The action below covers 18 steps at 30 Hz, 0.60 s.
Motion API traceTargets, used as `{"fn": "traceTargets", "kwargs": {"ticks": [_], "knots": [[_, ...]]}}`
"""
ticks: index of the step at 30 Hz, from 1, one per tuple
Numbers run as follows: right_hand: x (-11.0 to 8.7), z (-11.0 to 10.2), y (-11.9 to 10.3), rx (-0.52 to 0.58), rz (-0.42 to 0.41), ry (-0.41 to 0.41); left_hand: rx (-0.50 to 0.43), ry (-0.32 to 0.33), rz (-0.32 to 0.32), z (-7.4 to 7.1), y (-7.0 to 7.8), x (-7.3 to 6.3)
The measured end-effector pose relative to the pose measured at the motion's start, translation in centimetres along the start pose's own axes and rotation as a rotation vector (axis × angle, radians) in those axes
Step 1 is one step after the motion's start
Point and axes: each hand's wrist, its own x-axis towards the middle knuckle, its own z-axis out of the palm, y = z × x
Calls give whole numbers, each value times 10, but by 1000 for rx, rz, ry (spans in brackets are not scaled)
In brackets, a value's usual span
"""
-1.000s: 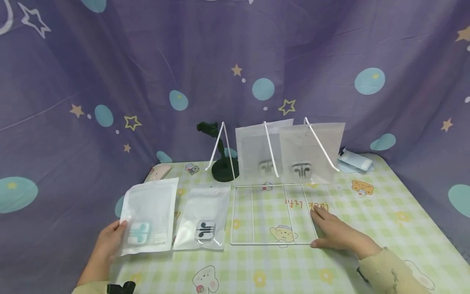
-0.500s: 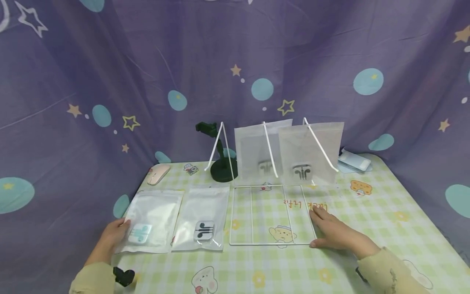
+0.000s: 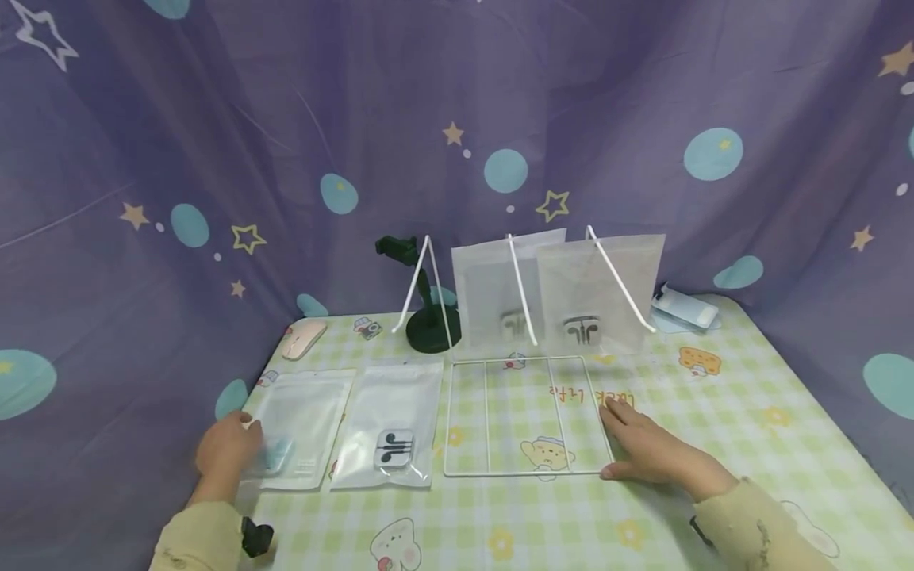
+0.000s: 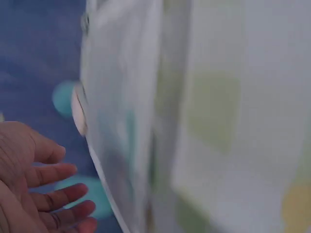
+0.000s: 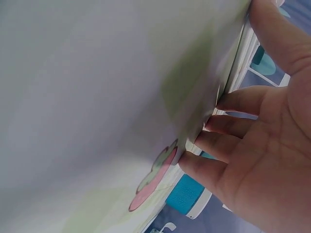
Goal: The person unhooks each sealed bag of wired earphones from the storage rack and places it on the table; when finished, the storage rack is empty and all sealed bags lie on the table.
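My left hand (image 3: 227,452) hovers at the left edge of a clear zip bag (image 3: 307,408) lying on the table, its lightly bent fingers (image 4: 63,195) apart from the bag in the left wrist view. A pale blue earphone case (image 3: 279,456) shows inside that bag, partly hidden by the hand. Beside it lies a second zip bag (image 3: 393,396) with dark earphones in a white case (image 3: 394,450). My right hand (image 3: 653,444) rests on the table with straight fingers (image 5: 223,145), by the right side of a white wire rack (image 3: 524,474).
Two more bags, a rear one (image 3: 477,277) and a front one (image 3: 571,277), hang from the rack's upright hooks. Behind stand a black stand (image 3: 433,329), a pink mouse (image 3: 304,339) and a pale blue object (image 3: 685,308). A checked cloth (image 3: 443,527) covers the table.
My left hand has lowered the left bag from a tilted position flat onto the table and let it go. The right hand stays in place.
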Motion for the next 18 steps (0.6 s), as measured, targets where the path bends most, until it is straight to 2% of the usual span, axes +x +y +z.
{"fn": "traceTargets", "kwargs": {"ticks": [2, 4, 7, 9, 11, 14, 18], "knots": [[0, 0, 0, -1, 0, 1, -21, 82, 91, 4, 18, -5], [0, 0, 1, -1, -1, 1, -61, 139, 237, 8, 37, -12], [1, 0, 1, 2, -2, 0, -118, 168, 447, 14, 68, -26], [0, 0, 1, 4, -3, 0, -133, 151, 558, 19, 89, -37], [0, 0, 1, 4, 2, 0, -138, 118, 639, 25, 110, -48], [0, 0, 1, 0, 3, 5, -131, 51, 717, 36, 138, -65], [1, 1, 3, -4, 0, 5, -125, -18, 802, 54, 165, -83]]}}
